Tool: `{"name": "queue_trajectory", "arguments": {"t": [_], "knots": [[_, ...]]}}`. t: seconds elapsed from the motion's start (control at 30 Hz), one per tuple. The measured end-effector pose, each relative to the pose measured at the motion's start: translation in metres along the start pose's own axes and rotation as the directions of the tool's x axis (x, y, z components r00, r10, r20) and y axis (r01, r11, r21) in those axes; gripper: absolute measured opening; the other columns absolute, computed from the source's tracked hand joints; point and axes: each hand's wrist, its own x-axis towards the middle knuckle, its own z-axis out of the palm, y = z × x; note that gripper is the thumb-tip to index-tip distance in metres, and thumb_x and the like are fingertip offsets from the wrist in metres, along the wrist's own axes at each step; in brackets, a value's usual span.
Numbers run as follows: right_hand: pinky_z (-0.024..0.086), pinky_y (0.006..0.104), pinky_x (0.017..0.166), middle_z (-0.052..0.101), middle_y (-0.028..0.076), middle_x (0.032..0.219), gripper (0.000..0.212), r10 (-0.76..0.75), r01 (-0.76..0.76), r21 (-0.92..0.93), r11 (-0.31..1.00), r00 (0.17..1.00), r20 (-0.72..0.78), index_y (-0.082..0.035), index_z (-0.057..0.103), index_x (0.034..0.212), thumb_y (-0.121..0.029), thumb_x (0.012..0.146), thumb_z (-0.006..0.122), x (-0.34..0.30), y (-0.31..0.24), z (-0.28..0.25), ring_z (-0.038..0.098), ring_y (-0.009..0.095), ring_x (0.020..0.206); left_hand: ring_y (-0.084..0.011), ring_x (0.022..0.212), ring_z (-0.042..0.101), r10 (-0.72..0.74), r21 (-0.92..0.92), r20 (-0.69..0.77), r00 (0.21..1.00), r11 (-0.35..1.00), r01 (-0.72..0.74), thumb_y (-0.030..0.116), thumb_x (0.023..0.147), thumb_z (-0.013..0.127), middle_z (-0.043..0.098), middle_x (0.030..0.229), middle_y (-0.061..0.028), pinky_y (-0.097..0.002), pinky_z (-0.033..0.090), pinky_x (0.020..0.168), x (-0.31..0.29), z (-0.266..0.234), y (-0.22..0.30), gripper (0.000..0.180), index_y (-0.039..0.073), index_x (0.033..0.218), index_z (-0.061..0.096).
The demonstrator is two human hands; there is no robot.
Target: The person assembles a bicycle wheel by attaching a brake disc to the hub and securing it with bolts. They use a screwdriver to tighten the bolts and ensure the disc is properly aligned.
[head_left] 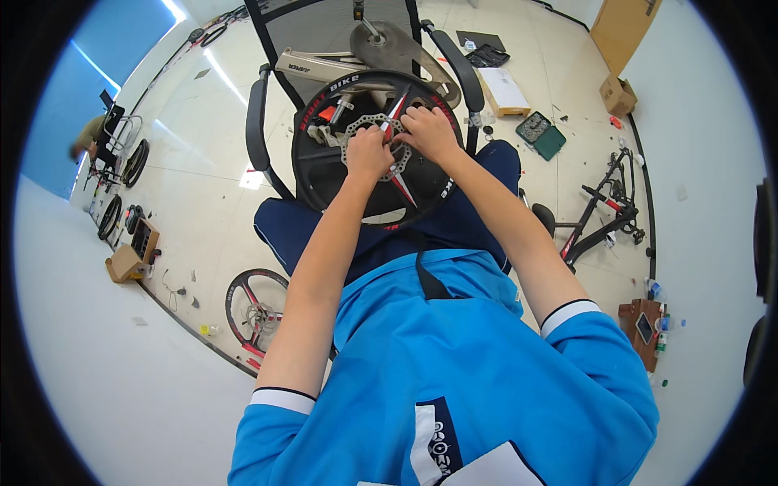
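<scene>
Sitting w/ the wheel [421, 174] rotor-side up btwn the armrests [258, 125] & partly over the knees [496, 166], prob. b/c that props it steady & frees both hands. L hand [370, 152] & R hand [429, 134] meet near its centre, over the rotor [352, 134], prob. for two-sided control; fingers curl inward, but can't tell what, if anything, they pinch. Pale frame part [320, 65] lies just beyond, seemingly parked within reach.

Bright blue short-sleeved shirt [486, 364], white cuffs [282, 400] edged in black, navy trousers [284, 225]
</scene>
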Motion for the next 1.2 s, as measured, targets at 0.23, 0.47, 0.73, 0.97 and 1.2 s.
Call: {"name": "queue_trajectory", "arguments": {"t": [0.23, 0.47, 0.73, 0.97, 1.2], "knots": [[0.050, 0.0383, 0.077, 0.059, 0.006, 0.091, 0.037, 0.025, -0.014, 0.202, 0.979, 0.998, -0.051, -0.010, 0.066, 0.096, -0.039, 0.076, 0.077, 0.002, 0.005, -0.002, 0.060, 0.025, 0.090, -0.0304, 0.084, 0.061, 0.040, 0.013, -0.037, 0.999, 0.999, -0.039, 0.010, 0.076, 0.068, 0.065, 0.083, -0.0089, -0.0419, 0.052, 0.074, 0.000, -0.004, -0.001, 0.007, 0.004, 0.078, 0.070], [0.051, 0.0397, 0.078, 0.062, 0.009, 0.088, 0.039, -0.015, 0.009, 0.276, 0.961, 1.000, 0.020, -0.010, 0.066, 0.102, -0.041, 0.081, 0.072, 0.004, 0.012, 0.004, 0.061, 0.029, 0.089, -0.0308, 0.086, 0.061, 0.040, -0.050, -0.107, 0.993, 0.998, -0.046, 0.011, 0.075, 0.070, 0.063, 0.086, -0.0105, -0.0420, 0.051, 0.076, -0.007, -0.002, -0.005, 0.010, 0.003, 0.080, 0.070], [0.049, 0.0418, 0.078, 0.066, 0.014, 0.088, 0.059, -0.032, 0.007, 0.209, 0.978, 0.993, 0.118, -0.005, 0.069, 0.091, -0.063, 0.085, 0.058, 0.010, 0.007, 0.002, 0.061, 0.032, 0.090, -0.0296, 0.092, 0.066, -0.075, -0.219, 0.100, 0.992, 0.971, 0.095, 0.021, 0.077, 0.066, 0.069, 0.090, -0.0108, -0.0384, 0.053, 0.081, -0.001, -0.029, -0.007, 0.021, 0.006, 0.089, 0.076], [0.045, 0.0375, 0.062, 0.056, 0.013, 0.063, 0.069, 0.502, -0.491, 0.717, 0.495, 0.835, 0.226, -0.001, 0.054, 0.063, -0.067, 0.079, 0.066, 0.043, 0.013, -0.014, 0.054, 0.026, 0.060, -0.0337, 0.085, 0.068, -0.455, -0.271, -0.080, 0.887, 0.866, 0.420, 0.026, 0.083, 0.061, 0.071, 0.089, -0.0146, -0.0411, 0.053, 0.079, 0.007, -0.039, -0.039, 0.025, 0.006, 0.088, 0.075], [0.046, 0.0286, 0.066, 0.061, 0.003, 0.070, 0.047, 0.671, -0.715, 0.697, 0.050, 0.541, 0.507, 0.000, 0.068, 0.087, -0.045, 0.078, 0.081, -0.077, -0.047, 0.037, 0.055, 0.014, 0.067, -0.0299, 0.085, 0.070, -0.616, -0.370, 0.019, 0.788, 0.727, 0.578, 0.034, 0.086, 0.069, 0.072, 0.089, -0.0174, -0.0375, 0.053, 0.081, -0.008, -0.016, -0.071, 0.035, 0.001, 0.097, 0.075]]}}
